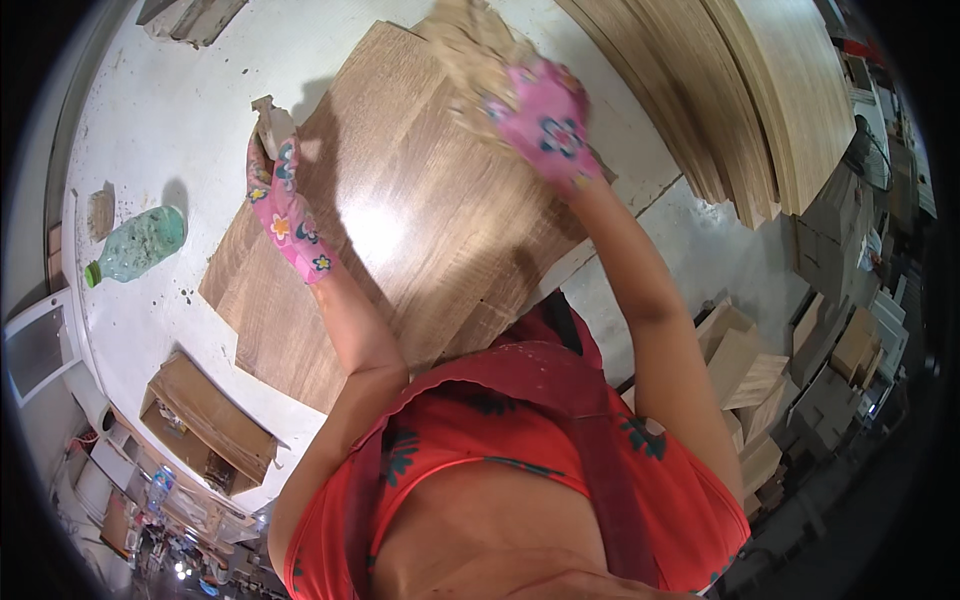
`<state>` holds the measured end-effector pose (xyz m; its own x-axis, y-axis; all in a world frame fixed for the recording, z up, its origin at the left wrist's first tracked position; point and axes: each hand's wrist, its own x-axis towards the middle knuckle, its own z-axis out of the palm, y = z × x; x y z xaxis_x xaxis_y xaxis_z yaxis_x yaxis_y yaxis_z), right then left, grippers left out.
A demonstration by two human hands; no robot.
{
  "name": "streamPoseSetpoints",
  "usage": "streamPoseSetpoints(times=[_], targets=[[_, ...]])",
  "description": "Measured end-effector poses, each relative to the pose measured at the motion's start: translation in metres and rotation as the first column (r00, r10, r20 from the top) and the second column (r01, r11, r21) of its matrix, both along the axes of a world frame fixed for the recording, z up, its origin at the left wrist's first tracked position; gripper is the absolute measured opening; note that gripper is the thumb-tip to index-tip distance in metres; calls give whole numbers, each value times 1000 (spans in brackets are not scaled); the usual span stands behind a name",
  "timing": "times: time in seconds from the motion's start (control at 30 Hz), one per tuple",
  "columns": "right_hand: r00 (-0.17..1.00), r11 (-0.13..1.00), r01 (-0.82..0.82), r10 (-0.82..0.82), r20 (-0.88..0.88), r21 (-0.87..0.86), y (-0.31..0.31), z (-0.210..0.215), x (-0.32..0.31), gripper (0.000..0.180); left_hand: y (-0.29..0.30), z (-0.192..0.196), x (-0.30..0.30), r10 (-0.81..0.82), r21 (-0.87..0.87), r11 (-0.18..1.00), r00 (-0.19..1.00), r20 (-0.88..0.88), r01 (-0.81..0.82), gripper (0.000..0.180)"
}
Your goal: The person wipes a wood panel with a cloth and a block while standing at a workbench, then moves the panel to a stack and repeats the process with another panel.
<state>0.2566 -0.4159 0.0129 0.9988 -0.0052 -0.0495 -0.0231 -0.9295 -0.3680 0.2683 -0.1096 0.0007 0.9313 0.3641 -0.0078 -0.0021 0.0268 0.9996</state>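
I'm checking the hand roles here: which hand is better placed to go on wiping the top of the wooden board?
Probably the right hand: it grips a tan rag at the wooden board's far end. The left hand sits at the board's left edge, holding a small pale object.

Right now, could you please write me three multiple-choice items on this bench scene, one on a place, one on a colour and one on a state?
1. Where does the bottle lie?
A. on the white table, to the left of the panel
B. on top of the panel
C. in the box

2. What colour are the gloves?
A. blue
B. pink with flowers
C. plain black

3. What is the left hand doing?
A. hanging free
B. gripping the bottle
C. its fingers closed on a small wooden piece at the panel's edge

Answers: 1 A, it rests on the table apart from the panel. 2 B, both gloves show it. 3 C, the piece sticks up from the glove.
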Motion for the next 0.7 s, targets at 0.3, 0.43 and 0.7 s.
streamPoseSetpoints(times=[0.3, 0.43, 0.7], targets=[[958, 944, 284, -285, -21, 167, -159, -5, -175, 50, -5, 10, -1, -11, -32, 999, 1000, 21, 12, 48], [917, 968, 130, -200, 344, 217, -117, -25, -142, 55, -10, 12, -1, -71, 52, 996, 997, 42, 69, 44], [943, 984, 171, -149, 297, -49, -5, -17, -152, 40, 4, -7, 4, -62, 110, 992, 996, 57, 55, 40]])
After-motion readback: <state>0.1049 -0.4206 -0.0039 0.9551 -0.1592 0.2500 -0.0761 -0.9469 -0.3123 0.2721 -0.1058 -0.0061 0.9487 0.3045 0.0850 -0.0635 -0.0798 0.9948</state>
